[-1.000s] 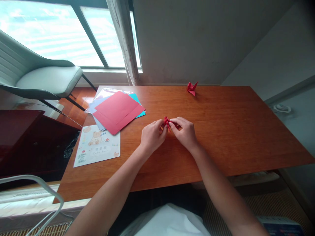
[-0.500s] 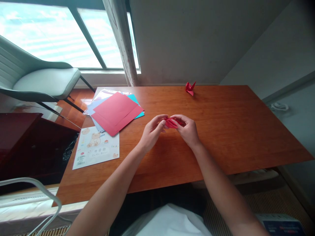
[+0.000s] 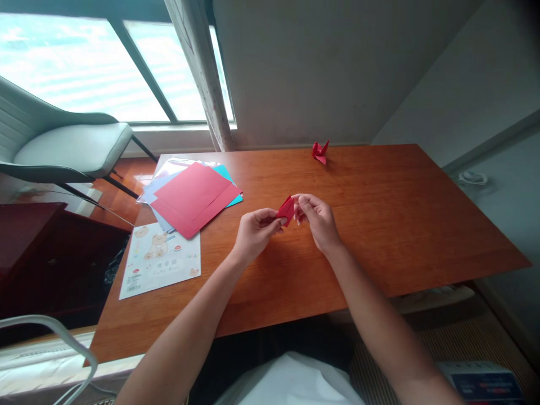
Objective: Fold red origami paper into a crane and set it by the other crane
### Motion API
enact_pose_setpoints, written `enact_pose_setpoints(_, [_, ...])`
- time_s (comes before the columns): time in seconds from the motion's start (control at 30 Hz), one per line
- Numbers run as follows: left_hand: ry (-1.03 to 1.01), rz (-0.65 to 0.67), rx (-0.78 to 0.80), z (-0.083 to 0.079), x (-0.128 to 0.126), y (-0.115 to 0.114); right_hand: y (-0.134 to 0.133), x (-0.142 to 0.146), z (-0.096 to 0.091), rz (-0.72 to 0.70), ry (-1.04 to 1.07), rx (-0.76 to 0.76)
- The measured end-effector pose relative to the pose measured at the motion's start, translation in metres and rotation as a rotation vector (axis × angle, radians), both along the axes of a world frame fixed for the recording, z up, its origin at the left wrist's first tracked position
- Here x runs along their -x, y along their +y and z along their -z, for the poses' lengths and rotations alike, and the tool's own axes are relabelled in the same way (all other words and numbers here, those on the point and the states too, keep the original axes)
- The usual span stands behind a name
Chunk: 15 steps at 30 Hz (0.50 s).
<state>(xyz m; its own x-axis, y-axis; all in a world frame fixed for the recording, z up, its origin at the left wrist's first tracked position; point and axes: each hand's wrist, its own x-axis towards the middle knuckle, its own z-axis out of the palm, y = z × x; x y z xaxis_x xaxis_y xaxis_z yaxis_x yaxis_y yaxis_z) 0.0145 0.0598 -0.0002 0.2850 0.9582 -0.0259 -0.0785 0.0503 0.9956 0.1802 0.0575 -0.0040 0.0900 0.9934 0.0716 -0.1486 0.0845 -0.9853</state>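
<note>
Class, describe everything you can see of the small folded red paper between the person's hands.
The folded red paper is small, with straight creased edges and what look like several layers. It tilts, a narrow end pointing up and to the right, in front of the wooden table. The left hand pinches its lower left part between thumb and fingers. The right hand is at its upper right edge; whether it grips is unclear.

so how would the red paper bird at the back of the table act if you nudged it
The red paper bird looks small and folded, so it's probably very light and apt to slide on the smooth-looking table. Its angular shape suggests it may tip rather than roll. Being folded paper, it might hold its form, though a hard squeeze could crush it.
</note>
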Motion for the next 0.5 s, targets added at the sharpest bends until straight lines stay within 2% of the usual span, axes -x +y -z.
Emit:
enact_pose_setpoints(0.2, [-0.019,-0.107,-0.045,0.0015,0.0010,0.0011,-0.0025,0.0039,0.0028,-0.087,-0.187,-0.020])
enact_pose_setpoints(0.5, [-0.042,-0.062,0.050,-0.0037,-0.0003,0.0032,-0.0010,0.0029,0.0077,-0.049,-0.243,-0.024])
